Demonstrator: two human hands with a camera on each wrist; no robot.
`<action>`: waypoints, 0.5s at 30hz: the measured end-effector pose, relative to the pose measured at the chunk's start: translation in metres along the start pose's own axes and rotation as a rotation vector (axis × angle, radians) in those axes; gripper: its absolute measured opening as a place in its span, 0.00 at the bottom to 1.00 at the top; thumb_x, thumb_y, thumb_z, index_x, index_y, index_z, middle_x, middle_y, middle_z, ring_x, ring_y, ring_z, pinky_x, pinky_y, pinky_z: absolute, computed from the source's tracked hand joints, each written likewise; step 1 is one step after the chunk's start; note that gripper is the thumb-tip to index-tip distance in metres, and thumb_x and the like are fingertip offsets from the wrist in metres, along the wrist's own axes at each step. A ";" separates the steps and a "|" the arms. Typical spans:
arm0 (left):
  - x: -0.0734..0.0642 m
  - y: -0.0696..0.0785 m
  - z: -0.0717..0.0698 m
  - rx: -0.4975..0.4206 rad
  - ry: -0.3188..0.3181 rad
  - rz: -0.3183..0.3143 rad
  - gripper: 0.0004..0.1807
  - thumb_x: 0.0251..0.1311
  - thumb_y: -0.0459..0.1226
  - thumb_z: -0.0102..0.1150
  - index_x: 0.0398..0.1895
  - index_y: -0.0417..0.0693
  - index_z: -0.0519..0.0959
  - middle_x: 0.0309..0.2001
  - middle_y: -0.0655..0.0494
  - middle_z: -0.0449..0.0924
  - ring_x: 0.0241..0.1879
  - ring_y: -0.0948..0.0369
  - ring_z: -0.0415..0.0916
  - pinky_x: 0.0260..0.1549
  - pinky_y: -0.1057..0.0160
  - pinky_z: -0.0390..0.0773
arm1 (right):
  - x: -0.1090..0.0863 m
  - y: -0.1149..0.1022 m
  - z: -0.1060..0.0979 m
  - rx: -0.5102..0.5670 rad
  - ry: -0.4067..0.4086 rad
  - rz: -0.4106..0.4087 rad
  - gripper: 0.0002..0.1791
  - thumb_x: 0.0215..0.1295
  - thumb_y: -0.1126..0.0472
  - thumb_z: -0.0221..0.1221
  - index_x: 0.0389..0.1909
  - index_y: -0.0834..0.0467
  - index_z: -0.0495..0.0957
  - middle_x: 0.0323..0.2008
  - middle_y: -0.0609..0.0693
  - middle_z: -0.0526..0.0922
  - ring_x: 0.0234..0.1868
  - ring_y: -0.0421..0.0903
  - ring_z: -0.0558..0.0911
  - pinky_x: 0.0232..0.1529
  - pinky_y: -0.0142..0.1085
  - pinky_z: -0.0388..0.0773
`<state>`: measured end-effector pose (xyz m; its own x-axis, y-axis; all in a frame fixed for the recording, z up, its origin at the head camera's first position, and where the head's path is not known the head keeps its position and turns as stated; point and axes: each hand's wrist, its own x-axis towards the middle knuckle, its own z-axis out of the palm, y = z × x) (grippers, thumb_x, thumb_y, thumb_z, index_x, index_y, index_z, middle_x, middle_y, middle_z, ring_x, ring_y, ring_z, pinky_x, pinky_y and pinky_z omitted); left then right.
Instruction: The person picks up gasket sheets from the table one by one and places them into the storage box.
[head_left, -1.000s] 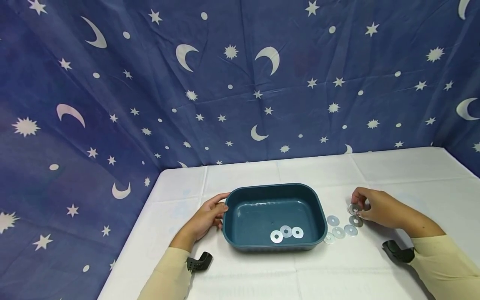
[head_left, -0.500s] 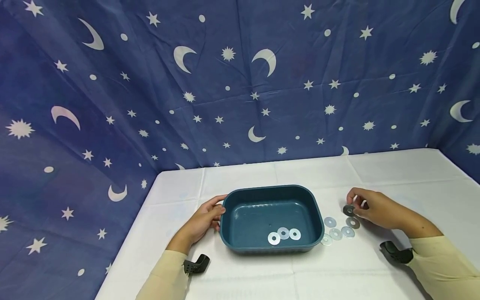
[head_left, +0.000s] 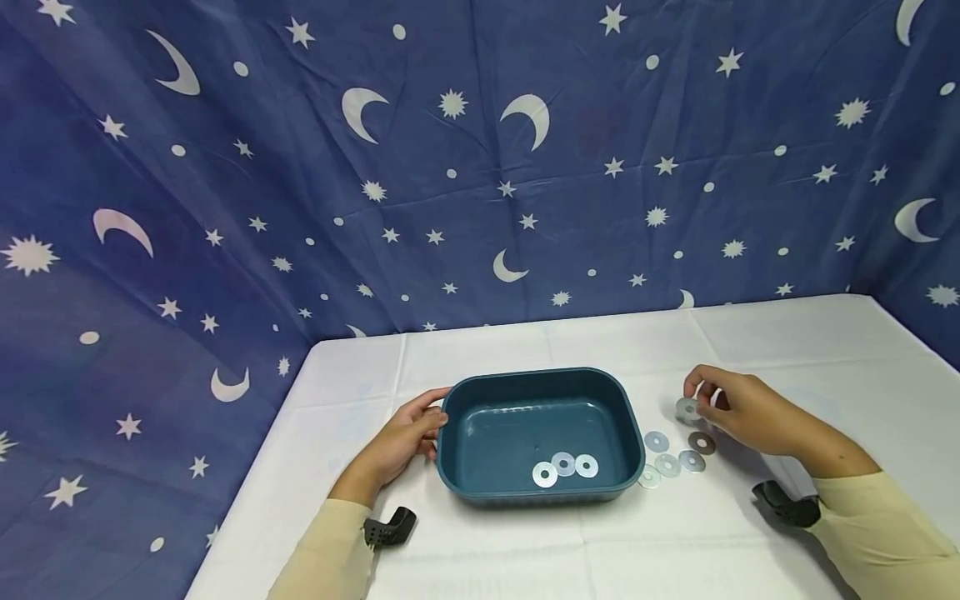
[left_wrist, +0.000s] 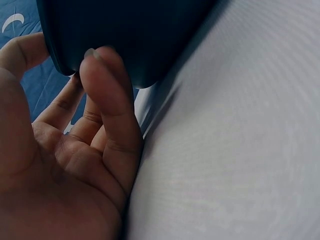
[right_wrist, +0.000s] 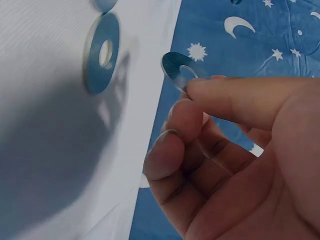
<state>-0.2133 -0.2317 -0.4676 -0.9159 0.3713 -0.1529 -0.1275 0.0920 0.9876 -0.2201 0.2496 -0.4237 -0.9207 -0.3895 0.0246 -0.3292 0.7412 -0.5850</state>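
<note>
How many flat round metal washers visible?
9: three washers in the dark teal plastic bin, five on the white cloth beside it, one pinched by the right hand. Others may be hidden.

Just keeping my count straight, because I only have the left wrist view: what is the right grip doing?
Observer: The right grip pinches a metal washer.
Operator: I see only the outside of the tub. What's inside?
Observer: Three washers, near its front wall.
Operator: And on the table, outside it?
Observer: Five loose washers that I can see, to the person's right of the tub.
</note>
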 end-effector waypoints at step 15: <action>0.000 0.000 -0.001 0.002 -0.011 0.002 0.31 0.70 0.38 0.52 0.75 0.44 0.60 0.35 0.60 0.75 0.26 0.69 0.74 0.22 0.71 0.76 | -0.003 -0.026 0.002 0.078 0.106 -0.206 0.14 0.62 0.74 0.62 0.42 0.54 0.75 0.30 0.44 0.73 0.22 0.33 0.70 0.23 0.28 0.71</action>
<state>-0.2140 -0.2320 -0.4677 -0.9119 0.3814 -0.1515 -0.1249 0.0936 0.9877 -0.2087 0.2304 -0.4098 -0.8543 -0.4651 0.2322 -0.4985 0.6062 -0.6198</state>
